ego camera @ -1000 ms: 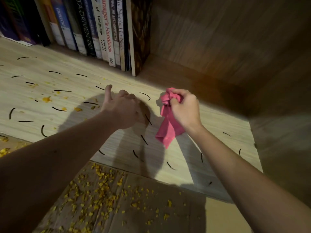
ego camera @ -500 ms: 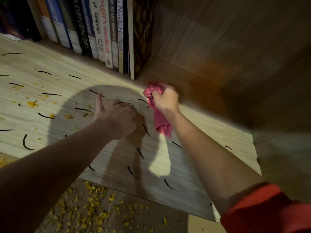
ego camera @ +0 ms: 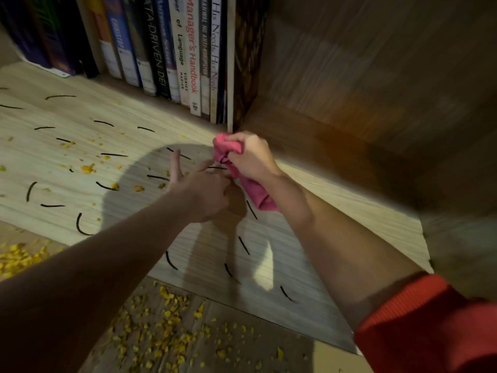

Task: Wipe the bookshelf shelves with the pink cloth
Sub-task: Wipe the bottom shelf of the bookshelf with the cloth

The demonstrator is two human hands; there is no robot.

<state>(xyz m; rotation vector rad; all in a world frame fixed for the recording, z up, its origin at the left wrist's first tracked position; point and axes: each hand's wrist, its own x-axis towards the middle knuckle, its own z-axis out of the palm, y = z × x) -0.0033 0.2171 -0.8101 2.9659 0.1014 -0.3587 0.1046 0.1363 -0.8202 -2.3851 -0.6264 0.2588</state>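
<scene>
held pink cloth (ego camera: 228, 149) wadded in right hand (ego camera: 252, 157), fingers clenched round it, tail dangling, just over shelf (ego camera: 53, 162) beside end of books (ego camera: 188, 63). probably wadded for a firm wiping pad. had left hand (ego camera: 204, 189) alongside, thumb and forefinger out, gripping nothing visible, likely to regather the tail. had yet to reach crumbs (ego camera: 87, 168) and black marks (ego camera: 80, 224).
</scene>
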